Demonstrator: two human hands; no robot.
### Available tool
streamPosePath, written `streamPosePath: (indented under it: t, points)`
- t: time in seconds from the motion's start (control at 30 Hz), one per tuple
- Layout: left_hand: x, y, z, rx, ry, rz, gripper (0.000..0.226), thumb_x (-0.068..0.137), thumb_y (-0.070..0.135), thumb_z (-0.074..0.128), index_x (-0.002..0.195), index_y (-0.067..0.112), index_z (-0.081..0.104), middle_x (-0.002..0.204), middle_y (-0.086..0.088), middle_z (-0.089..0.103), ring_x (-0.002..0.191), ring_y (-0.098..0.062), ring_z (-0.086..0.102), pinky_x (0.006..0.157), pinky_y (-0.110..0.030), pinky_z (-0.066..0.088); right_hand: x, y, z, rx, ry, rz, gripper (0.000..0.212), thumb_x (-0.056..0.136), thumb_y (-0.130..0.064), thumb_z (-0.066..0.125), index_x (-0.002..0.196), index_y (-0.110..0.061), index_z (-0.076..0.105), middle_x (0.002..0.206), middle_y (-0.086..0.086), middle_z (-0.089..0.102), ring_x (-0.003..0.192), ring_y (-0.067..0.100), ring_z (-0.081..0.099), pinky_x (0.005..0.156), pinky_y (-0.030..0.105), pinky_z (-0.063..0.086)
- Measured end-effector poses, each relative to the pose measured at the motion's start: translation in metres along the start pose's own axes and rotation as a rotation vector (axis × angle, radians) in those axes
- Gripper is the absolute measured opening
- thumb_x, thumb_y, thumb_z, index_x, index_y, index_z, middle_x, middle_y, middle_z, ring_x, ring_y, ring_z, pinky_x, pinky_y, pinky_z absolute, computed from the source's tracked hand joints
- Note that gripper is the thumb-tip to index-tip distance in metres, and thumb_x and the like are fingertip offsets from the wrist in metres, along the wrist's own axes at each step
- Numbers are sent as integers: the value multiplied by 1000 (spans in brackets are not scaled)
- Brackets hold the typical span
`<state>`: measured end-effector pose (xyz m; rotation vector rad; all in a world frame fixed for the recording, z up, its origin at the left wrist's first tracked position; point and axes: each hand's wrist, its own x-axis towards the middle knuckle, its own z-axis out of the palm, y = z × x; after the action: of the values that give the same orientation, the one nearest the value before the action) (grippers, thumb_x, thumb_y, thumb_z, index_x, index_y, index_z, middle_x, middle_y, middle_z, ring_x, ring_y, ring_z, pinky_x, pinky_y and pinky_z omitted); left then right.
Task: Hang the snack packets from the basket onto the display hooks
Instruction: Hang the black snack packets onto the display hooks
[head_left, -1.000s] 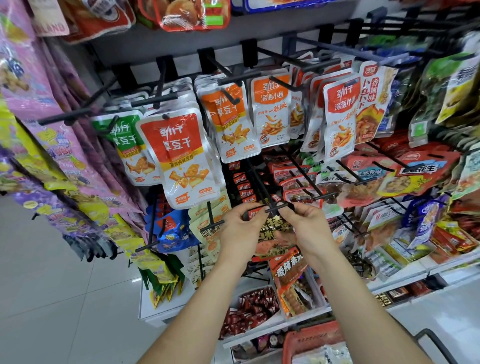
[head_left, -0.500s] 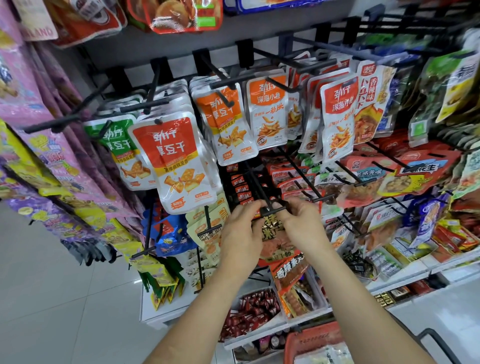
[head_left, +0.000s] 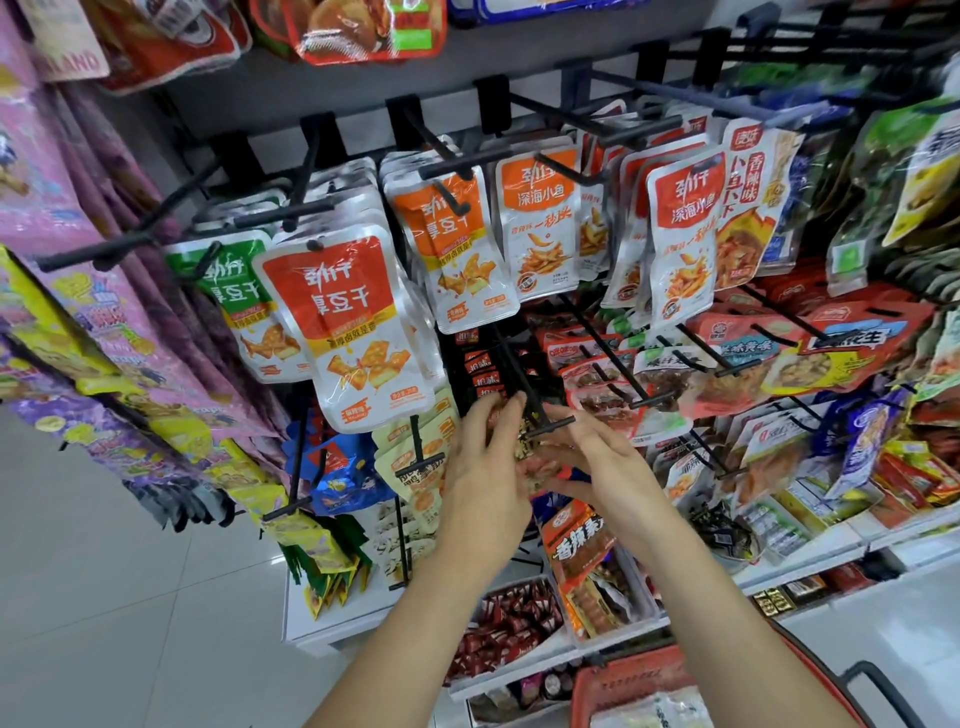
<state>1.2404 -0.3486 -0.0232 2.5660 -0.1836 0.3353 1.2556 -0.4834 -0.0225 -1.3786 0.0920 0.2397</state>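
Pinched loosely between both hands, a dark snack packet (head_left: 535, 449) is held just under the tip of a black display hook (head_left: 524, 379). Left hand (head_left: 485, 483) fingers are curled on its left edge; right hand (head_left: 605, 467) fingers are spread, flat along its right side. Whether the hole is seated on the prong cannot be told; blur hides it. Risk is judged: if released early, the packet may drop onto the lower trays. The red basket (head_left: 634, 675) sits below, more packets inside.
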Motion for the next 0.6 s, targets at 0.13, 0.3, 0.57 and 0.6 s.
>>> streamPosePath:
  t: [0.13, 0.3, 0.57, 0.6]
  points:
    - [-39, -8, 6, 118, 59, 166, 81, 64, -13, 60, 139, 16, 44, 151, -8, 28, 138, -30, 30, 112, -45, 30, 4, 2, -4, -80, -56, 2, 32, 104, -37, 35, 121, -37, 62, 112, 0, 69, 105, 12, 65, 91, 38, 53]
    - [-29, -9, 8, 147, -170, -6, 81, 82, -3, 55, 150, 27, 23, 157, -2, 12, 144, -27, 16, 114, -44, 31, 10, 2, -8, -211, -81, -18, 29, 103, -41, 37, 121, -51, 57, 113, 4, 65, 103, 17, 67, 92, 44, 54]
    - [8, -7, 6, 212, -167, -88, 76, 85, 9, 60, 151, 17, 23, 149, -4, 15, 137, -25, 24, 110, -40, 36, 27, 6, -12, -396, -140, -7, 45, 100, -32, 39, 125, -70, 40, 129, 8, 61, 111, 46, 57, 88, 56, 54]
    - [10, -8, 7, 225, -179, -89, 78, 85, 10, 62, 151, 17, 22, 149, -4, 13, 138, -25, 24, 110, -40, 36, 29, 7, -12, -398, -147, -30, 47, 100, -30, 40, 123, -71, 40, 133, 5, 59, 115, 43, 56, 96, 60, 48]
